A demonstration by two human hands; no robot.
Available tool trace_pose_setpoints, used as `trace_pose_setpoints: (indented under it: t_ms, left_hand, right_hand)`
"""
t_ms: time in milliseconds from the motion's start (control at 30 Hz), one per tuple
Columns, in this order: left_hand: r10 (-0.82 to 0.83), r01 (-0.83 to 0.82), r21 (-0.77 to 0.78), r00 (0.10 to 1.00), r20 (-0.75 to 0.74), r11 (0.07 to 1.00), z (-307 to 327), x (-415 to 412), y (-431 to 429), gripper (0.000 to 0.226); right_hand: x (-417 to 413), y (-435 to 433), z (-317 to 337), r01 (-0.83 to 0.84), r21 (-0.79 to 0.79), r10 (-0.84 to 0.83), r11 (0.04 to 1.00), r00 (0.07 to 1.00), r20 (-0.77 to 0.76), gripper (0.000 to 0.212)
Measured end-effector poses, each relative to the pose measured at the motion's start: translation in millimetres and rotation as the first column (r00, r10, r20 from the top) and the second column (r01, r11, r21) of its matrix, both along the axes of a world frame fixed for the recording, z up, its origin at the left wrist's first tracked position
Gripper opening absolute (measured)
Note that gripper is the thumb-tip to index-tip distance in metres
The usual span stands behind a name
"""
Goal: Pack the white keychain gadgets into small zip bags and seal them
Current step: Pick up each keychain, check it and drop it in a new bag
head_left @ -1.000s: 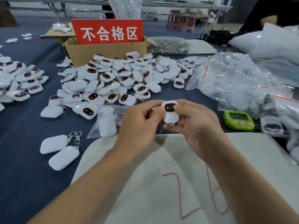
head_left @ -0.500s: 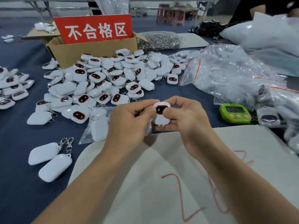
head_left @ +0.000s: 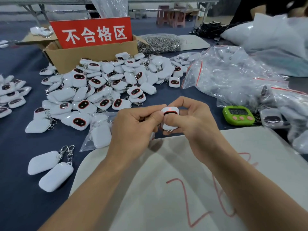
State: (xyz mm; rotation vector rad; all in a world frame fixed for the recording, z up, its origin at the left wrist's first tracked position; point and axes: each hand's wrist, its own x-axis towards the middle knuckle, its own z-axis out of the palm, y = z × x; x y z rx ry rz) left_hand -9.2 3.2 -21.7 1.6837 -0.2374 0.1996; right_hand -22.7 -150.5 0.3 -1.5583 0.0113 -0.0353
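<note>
White glossy plastic keychain gadget [head_left: 170,112], likely light, stiff and slippery, pinched at frame centre by 2 hands: left hand [head_left: 135,130] and right hand [head_left: 195,124], fingers curled round it. Best gripped across flat faces.

This is a small-factory packing workshop. A heap of white keychain gadgets [head_left: 106,87] fills the middle left of the frame on a dark blue table cover [head_left: 16,164]. Behind it, a cardboard box [head_left: 93,55] carries a red sign [head_left: 93,33] in Chinese characters. A bag of metal clasps [head_left: 160,43] lies at upper centre. Clear zip bags [head_left: 233,77] are piled at right, with a green timer [head_left: 239,115] just below them. More work tables [head_left: 50,2] run along the top.
</note>
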Motion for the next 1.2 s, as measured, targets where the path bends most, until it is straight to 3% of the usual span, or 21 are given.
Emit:
trace_pose_setpoints:
  t_ms: [233,567,700,833,1033,1100,1200]
  left_hand:
    - [0.069,-0.070,0.021,0.996,0.056,0.997,-0.8,-2.1,-3.7,0.017]
    - [0.045,-0.050,0.074,0.996,0.074,0.996,0.4,-4.6,-4.3,0.031]
    - [0.050,-0.058,0.102,0.996,0.080,0.993,0.6,-5.1,-2.8,0.015]
    - [0.129,-0.148,0.148,0.983,0.131,0.978,2.8,-2.2,2.7,0.016]
    - [0.211,-0.286,0.329,0.946,0.244,0.900,3.3,-9.9,0.1,0.028]
    - [0.180,-0.273,0.309,0.937,0.299,0.911,3.9,-11.7,-0.7,0.034]
    - [0.145,-0.216,0.271,0.955,0.260,0.938,3.3,-10.9,3.3,0.039]
  right_hand:
    - [-0.4,0.6,-2.0,-0.080,0.040,0.079,0.996,0.997,0.012,0.023]
    - [1.9,-5.7,-1.0,-0.145,0.016,0.145,0.989,0.988,-0.042,0.023]
    - [2.1,-4.6,-0.3,-0.134,-0.018,0.133,0.991,0.990,-0.039,0.022]
    - [3.4,-3.7,-3.4,0.050,-0.205,-0.031,0.977,0.995,0.093,0.024]
    - [4.3,-12.4,3.3,0.111,-0.116,-0.078,0.987,0.963,0.259,0.041]
    - [3.3,-9.9,2.2,0.143,-0.163,-0.093,0.976,0.955,0.281,0.042]
    - [2.2,-7.4,1.4,0.159,-0.188,-0.096,0.969,0.946,0.308,0.042]
